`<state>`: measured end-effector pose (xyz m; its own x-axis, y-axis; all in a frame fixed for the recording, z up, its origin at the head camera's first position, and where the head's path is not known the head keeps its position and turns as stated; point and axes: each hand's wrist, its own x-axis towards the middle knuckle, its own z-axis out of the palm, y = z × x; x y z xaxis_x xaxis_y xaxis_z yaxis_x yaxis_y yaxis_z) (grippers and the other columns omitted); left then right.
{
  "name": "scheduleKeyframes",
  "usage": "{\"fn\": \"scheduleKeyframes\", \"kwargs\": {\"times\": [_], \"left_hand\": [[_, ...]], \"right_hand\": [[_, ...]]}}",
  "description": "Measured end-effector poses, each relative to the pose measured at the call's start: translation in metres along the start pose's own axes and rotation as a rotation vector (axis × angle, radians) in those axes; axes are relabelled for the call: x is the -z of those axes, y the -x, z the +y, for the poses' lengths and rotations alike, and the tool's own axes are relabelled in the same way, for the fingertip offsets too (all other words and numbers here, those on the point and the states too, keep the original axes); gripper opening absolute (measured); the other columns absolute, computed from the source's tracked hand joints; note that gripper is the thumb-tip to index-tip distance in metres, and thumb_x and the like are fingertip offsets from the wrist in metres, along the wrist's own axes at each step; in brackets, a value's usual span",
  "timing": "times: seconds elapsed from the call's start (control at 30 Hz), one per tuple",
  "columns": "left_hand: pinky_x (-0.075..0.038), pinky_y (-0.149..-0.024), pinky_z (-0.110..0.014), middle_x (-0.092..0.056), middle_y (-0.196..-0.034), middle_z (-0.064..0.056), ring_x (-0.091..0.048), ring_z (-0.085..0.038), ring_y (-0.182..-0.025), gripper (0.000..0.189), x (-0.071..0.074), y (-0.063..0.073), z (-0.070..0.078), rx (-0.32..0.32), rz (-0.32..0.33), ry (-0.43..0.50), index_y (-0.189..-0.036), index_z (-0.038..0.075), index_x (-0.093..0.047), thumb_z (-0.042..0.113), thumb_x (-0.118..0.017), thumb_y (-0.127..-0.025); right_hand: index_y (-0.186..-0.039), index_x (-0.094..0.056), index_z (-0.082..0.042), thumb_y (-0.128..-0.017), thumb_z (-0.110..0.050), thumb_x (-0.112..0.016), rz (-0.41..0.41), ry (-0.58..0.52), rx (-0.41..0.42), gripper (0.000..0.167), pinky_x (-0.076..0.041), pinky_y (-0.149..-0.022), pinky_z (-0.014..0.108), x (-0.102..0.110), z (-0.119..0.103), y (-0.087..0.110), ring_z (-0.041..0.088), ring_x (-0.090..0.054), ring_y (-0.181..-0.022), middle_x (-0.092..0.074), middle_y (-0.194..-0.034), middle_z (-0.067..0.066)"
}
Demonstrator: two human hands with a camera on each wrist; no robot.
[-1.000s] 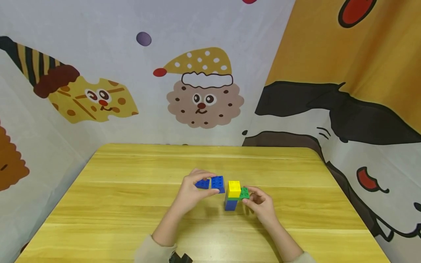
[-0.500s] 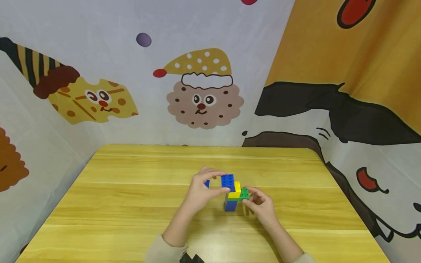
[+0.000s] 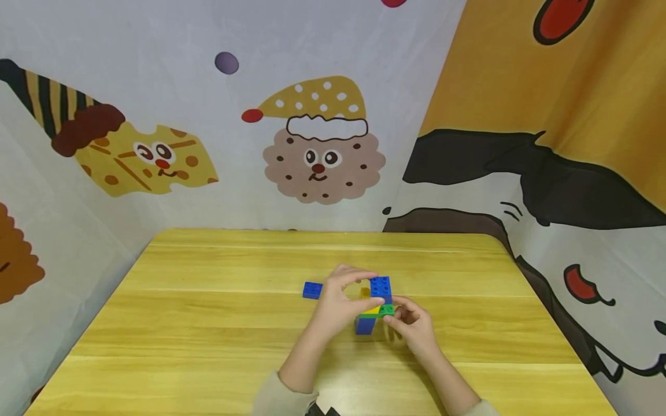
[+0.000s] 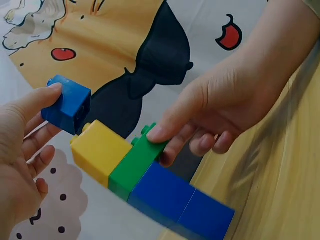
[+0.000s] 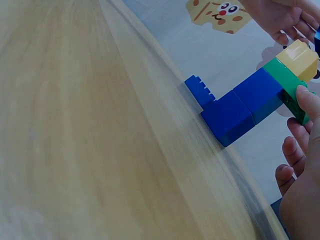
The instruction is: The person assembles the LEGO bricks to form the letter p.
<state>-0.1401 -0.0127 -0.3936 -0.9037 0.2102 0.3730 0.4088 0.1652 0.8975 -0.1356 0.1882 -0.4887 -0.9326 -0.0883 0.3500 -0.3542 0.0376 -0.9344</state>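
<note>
My left hand [image 3: 335,303] pinches a blue building brick [image 3: 380,286] between thumb and fingers, held over the top of a small tower. The left wrist view shows a gap between this brick and the yellow brick [image 4: 101,150]. Under the yellow brick lies a flatter green brick [image 4: 140,162], which sticks out to the right. Two blue bricks [image 4: 177,202] stacked one on the other form the tower's base, upright on the table. My right hand [image 3: 415,326] pinches the overhanging end of the green brick with thumb and fingers.
One flat blue brick [image 3: 312,290] lies on the wooden table [image 3: 208,335], left of the tower and behind my left wrist. Behind the table's far edge hangs a cloth [image 3: 208,214] printed with cartoon figures.
My left hand has carried the blue brick rightward, from left of the tower to over its top, uncovering the flat blue brick. My right hand has stayed at the green brick.
</note>
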Motion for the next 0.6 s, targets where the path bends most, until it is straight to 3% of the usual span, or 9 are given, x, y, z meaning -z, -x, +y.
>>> {"fn": "scheduleKeyframes", "kwargs": {"times": [0.27, 0.6], "left_hand": [[-0.042, -0.088, -0.045, -0.065, -0.11, 0.012, -0.05, -0.012, -0.104, 0.038, -0.013, -0.001, -0.001, -0.062, 0.011, -0.005, -0.113, 0.021, -0.071, 0.03, -0.081, -0.077], [-0.039, -0.085, -0.041, -0.064, -0.112, 0.012, -0.047, -0.011, -0.103, 0.04, -0.022, -0.001, -0.007, -0.028, 0.003, -0.059, -0.115, 0.022, -0.071, 0.031, -0.081, -0.077]], "right_hand": [[-0.112, -0.069, -0.013, -0.081, 0.015, -0.066, -0.016, -0.05, 0.038, 0.042, -0.042, -0.049, 0.02, 0.002, 0.005, 0.001, 0.007, -0.049, -0.059, -0.058, -0.072, 0.003], [-0.11, -0.069, -0.005, -0.08, 0.019, -0.064, -0.011, -0.051, -0.001, 0.039, -0.044, -0.051, 0.021, -0.002, -0.012, 0.001, 0.006, -0.051, -0.061, -0.059, -0.073, 0.002]]}}
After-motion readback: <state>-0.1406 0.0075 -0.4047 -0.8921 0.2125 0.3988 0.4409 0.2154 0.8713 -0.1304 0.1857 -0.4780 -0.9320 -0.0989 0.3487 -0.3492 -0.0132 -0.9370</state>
